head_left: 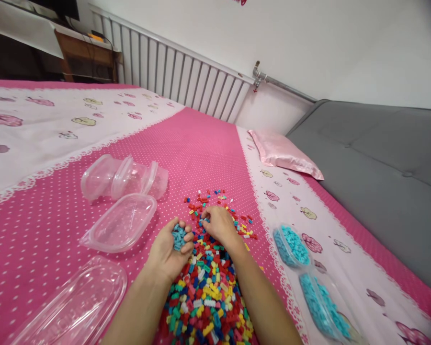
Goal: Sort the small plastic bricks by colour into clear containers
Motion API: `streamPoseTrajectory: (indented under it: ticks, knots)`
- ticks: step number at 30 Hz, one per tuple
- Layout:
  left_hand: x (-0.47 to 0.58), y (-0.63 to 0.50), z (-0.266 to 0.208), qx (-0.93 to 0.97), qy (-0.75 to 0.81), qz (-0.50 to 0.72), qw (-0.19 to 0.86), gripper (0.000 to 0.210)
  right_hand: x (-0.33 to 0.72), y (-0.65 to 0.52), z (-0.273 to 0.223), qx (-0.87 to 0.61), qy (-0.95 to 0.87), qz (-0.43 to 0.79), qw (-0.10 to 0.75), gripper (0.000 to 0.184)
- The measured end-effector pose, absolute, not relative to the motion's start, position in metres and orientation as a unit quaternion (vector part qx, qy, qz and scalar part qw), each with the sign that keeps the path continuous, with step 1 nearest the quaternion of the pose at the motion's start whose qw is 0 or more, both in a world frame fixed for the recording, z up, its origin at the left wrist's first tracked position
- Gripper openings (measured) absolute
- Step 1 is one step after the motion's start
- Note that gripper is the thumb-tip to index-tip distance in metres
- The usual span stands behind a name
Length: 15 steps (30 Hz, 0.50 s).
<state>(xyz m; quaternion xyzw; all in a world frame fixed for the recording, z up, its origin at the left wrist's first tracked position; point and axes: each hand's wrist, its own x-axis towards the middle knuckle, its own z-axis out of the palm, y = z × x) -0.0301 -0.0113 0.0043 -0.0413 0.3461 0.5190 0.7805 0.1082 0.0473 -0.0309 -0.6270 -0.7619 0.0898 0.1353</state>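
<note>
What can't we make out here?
All in the head view:
- Right hand: how many bricks it grips, if any; its own fingers hide them.
- Left hand: count of blue bricks; curled fingers cover some.
- Brick pile: partly behind the right forearm; near end cut by bottom edge.
- Clear lid: cut by bottom edge; lettering too blurred.
- Red item: cut by top edge.

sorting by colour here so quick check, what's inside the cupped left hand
The left hand holds a small heap of blue bricks. Only the top ones show; the curled fingers and upper bricks hide whatever lies underneath.
</note>
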Motion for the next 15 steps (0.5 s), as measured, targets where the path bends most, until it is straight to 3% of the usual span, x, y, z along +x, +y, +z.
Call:
streamPoseTrajectory:
  ticks: [15]
  knots:
    - [-0.028,-0.010,0.002,-0.025,0.382,0.516,0.766,0.023,0.141,0.055,-0.013,-0.540,-0.723,0.302,0.308,0.013]
